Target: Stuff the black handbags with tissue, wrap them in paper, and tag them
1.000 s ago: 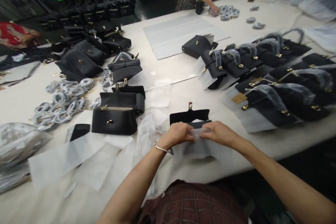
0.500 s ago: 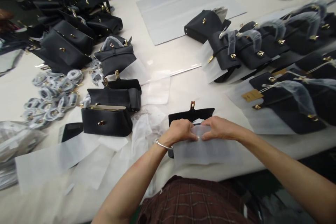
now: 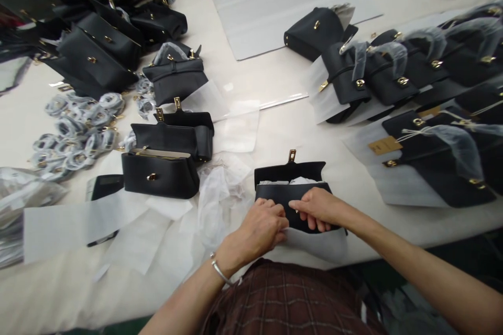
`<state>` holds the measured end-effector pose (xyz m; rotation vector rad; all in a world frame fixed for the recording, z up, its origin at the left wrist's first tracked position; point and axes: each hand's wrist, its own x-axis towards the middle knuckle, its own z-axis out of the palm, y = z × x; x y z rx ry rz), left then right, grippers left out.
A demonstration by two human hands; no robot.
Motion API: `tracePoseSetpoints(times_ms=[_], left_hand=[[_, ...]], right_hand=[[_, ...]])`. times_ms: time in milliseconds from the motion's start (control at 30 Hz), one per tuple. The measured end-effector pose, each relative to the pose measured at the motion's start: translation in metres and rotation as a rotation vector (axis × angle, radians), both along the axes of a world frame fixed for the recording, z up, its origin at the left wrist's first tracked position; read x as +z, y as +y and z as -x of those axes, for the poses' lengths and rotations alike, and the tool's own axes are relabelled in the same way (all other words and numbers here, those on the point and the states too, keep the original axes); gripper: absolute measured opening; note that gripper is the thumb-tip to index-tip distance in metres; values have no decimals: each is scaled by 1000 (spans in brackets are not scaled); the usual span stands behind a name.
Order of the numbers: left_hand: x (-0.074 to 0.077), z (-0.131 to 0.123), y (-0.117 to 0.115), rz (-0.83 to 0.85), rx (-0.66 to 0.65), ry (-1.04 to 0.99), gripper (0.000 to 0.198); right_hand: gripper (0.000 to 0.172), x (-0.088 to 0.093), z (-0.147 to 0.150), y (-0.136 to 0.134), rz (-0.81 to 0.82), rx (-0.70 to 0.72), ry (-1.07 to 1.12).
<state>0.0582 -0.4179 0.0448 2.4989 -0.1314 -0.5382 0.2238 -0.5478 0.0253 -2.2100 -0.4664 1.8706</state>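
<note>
A black handbag [image 3: 275,193] stands in front of me with its flap raised at the back and white paper stuffing [image 3: 303,181] showing in its mouth. A gold metal fitting [image 3: 292,156] sits on the flap's edge. My left hand [image 3: 265,225] is closed on the top edge of a translucent sheet [image 3: 318,243], low at the bag's front. With fingers curled, my right hand [image 3: 317,208] is at the bag's front panel, thumb and forefinger around the small gold clasp [image 3: 296,211], which is mostly hidden.
Open black bags [image 3: 159,175] stand to the left, near wrapped straps [image 3: 74,131] and crumpled film [image 3: 222,188]. Loose sheets [image 3: 137,246] partly cover a dark device [image 3: 106,186]. Several finished-looking bags [image 3: 440,162] with wrapped handles line the right. A grey board [image 3: 275,10] lies farther back.
The translucent sheet has come down from the clasp, baring the bag's front. My left hand moved down with the sheet; my right hand shifted slightly and curled its fingers at the clasp.
</note>
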Motion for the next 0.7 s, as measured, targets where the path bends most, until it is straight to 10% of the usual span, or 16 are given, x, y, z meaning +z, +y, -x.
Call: tracePoseSetpoints(times_ms=[400,700], left_hand=[[-8,7,0,33,67,-115,12],[-17,14,-2,29,95,-180,14]], right_hand=[[35,9,2,0,-46,92,-146],[16,24,6,-14,-506,904,-697]])
